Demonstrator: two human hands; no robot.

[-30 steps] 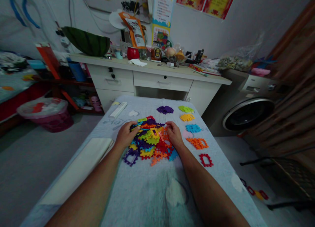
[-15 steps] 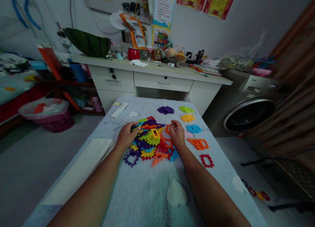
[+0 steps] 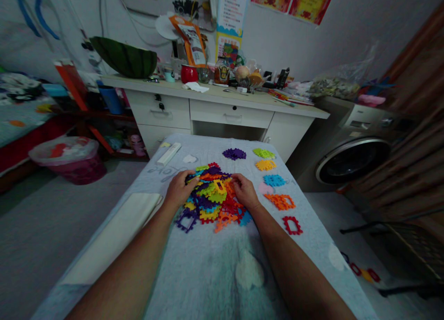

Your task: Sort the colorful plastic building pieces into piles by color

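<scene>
A heap of colourful interlocking plastic pieces [image 3: 211, 200] lies mid-table on the pale blue cloth [image 3: 208, 264]. My left hand [image 3: 178, 189] rests on the heap's left edge, its fingers loosely spread over the pieces and the thumb pointing inward. My right hand [image 3: 244, 191] sits on the heap's right side, fingers bent down among orange and red pieces; what they pinch is hidden. To the right lie small single-colour groups: purple [image 3: 234, 153], green [image 3: 263, 153], yellow [image 3: 265, 165], blue [image 3: 274, 180], orange [image 3: 280, 201] and red [image 3: 292, 225].
A folded white cloth [image 3: 114, 232] lies along the table's left edge, and a white stick-like object [image 3: 168, 154] sits at the far left. Beyond stand a cluttered white desk [image 3: 215, 107], a washing machine [image 3: 354, 153] on the right and a lined bin [image 3: 69, 158] on the left floor.
My right hand, lifted at the heap's right edge half a second ago, has come down and moved left into the heap. The left hand has hardly moved.
</scene>
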